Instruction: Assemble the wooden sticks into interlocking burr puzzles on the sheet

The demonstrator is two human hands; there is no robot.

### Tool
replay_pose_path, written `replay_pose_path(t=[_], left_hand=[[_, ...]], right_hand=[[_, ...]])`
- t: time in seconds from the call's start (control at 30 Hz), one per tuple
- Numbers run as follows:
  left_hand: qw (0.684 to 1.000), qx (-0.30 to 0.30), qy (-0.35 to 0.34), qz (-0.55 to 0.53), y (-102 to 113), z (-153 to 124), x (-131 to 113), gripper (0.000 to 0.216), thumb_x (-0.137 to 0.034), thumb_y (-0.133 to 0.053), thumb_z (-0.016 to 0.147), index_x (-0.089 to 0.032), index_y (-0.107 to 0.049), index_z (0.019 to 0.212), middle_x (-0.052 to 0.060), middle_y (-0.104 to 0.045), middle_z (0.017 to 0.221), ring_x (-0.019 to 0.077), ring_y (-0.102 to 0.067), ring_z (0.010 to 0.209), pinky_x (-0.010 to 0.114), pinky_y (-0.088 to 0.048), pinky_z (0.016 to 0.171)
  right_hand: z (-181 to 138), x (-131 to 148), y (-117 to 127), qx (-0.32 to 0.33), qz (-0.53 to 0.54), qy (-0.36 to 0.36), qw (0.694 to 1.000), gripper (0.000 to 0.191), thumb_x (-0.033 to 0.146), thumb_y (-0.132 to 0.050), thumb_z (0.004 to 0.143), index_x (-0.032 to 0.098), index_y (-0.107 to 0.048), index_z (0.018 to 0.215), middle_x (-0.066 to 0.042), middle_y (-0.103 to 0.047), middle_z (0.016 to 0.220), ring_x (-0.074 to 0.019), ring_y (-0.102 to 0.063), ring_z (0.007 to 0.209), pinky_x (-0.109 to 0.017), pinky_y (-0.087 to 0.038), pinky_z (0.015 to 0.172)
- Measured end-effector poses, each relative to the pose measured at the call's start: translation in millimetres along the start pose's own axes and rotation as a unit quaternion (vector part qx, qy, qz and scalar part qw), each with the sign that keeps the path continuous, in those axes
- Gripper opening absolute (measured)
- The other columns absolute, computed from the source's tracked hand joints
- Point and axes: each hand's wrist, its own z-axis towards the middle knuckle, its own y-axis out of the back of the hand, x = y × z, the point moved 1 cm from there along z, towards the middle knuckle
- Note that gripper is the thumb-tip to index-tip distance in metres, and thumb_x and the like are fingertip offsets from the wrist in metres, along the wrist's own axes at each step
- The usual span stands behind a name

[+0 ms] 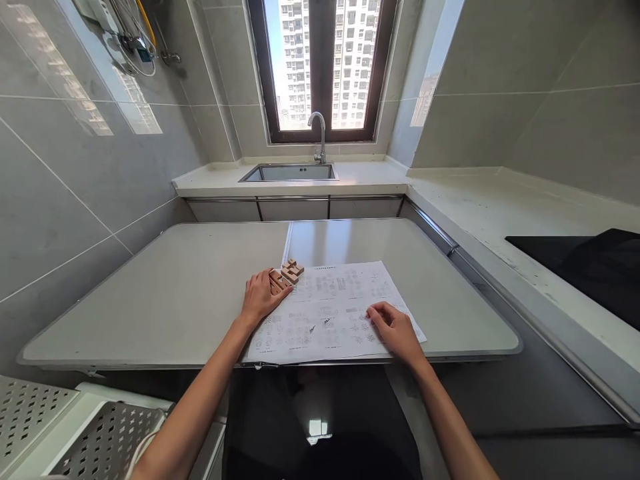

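- Centrally placed: white printed paper sheet [330, 307], thin and matte, covered in rows of small grey diagrams; lies flat on the pale grey, smooth-topped folding table [175, 293], near edge close to the table's front rim.
- Left hand [260, 295]: rests palm-down at the sheet's far left corner, fingers stretched out and laid over the nearer pieces of the small tan wooden blocks [289, 273]; touches them, closes around none.
- Tan wooden blocks: short notched bars of bare light wood, clustered at the sheet's upper left corner, partly on the paper, just beyond the left fingertips.
- Right hand [395, 328]: sits on the sheet's right half, fingers loosely bent with tips on the paper; holds nothing, appears only to steady the sheet.
- Step in hand, as judged: pieces being gathered or sorted under the left fingers beside the diagrams; nothing lifted yet.
- Requirement for a further move, as judged: a fingertip pinch on a single bar, since the pieces are small, hard-edged and packed together; steady pressure on the light paper to stop it sliding on the slick tabletop.
- Background: recessed stainless-steel sink [293, 173] with curved chrome tap [319, 137] under a dark-framed window [323, 67]; glossy black glass hob [585, 267] set in the cream stone counter [475, 200]; large grey wall tiles; white perforated metal rack [75, 427] at lower left.
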Motion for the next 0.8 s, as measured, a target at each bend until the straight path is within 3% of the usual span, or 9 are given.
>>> replay_pose_path(t=[0.37,0.63,0.8], left_hand=[[0.999,0.011,-0.026,0.018,11,-6,0,0.061,-0.064,-0.070,0.084,-0.020,-0.063,0.127,0.017,-0.072,0.123,0.0402,-0.059,0.119,0.051,-0.044,0.102],[0.997,0.006,-0.063,0.035,23,-18,2,0.078,-0.064,-0.070,0.086,-0.017,-0.053,0.146,0.018,-0.070,0.128,0.0408,-0.057,0.124,0.054,-0.045,0.107],[0.994,0.005,-0.093,0.052,24,-25,2,0.077,-0.062,-0.069,0.089,-0.018,-0.050,0.149,0.016,-0.070,0.126,0.0386,-0.055,0.126,0.054,-0.048,0.106]], right_hand=[[1,0,0,-0.003,0.001,0.008,1.000,0.039,0.058,-0.059,0.094,0.022,-0.070,0.086,-0.007,-0.078,0.086,-0.0227,-0.069,0.075,-0.032,-0.051,0.076],[0,-1,0,0.003,0.001,0.000,1.000,0.041,0.060,-0.058,0.095,0.021,-0.070,0.088,-0.007,-0.077,0.088,-0.0232,-0.067,0.076,-0.033,-0.051,0.077],[-1,0,1,0.002,-0.011,-0.002,1.000,0.040,0.059,-0.058,0.096,0.021,-0.071,0.088,-0.007,-0.077,0.087,-0.0233,-0.067,0.077,-0.033,-0.050,0.077]])
